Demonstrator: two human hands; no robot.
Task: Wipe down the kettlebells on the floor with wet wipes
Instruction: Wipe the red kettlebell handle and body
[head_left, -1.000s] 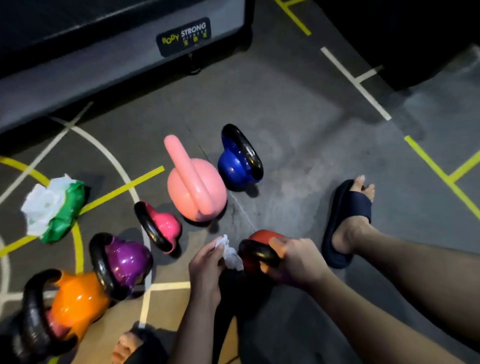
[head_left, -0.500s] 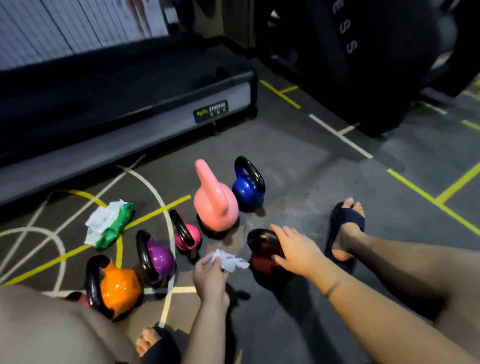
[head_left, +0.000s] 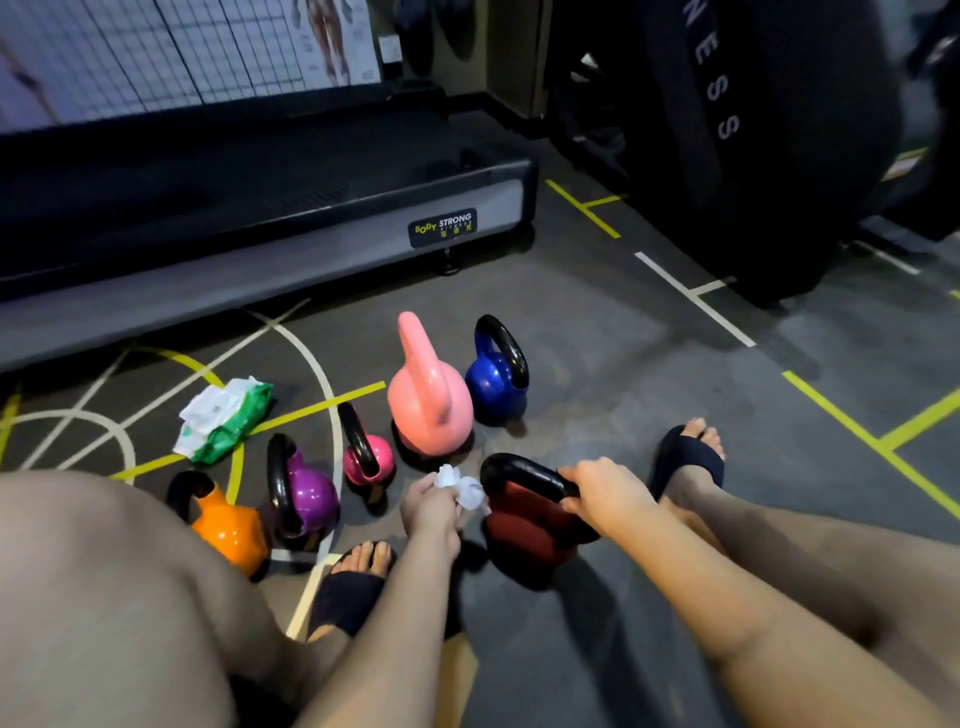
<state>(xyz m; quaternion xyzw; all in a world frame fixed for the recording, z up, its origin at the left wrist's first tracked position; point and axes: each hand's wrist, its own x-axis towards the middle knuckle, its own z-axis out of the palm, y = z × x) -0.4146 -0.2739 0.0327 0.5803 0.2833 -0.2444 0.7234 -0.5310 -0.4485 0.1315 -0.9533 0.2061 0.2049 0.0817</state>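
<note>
the right hand (head_left: 605, 493) curls its fingers round the black handle of the red kettlebell (head_left: 524, 525), low center of the frame. the left hand (head_left: 430, 506) pinches a crumpled white wipe (head_left: 462, 488) against the handle's left end.

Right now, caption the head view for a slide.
Right hand grips the red kettlebell by its handle; left hand holds a wet wipe beside it.
</note>
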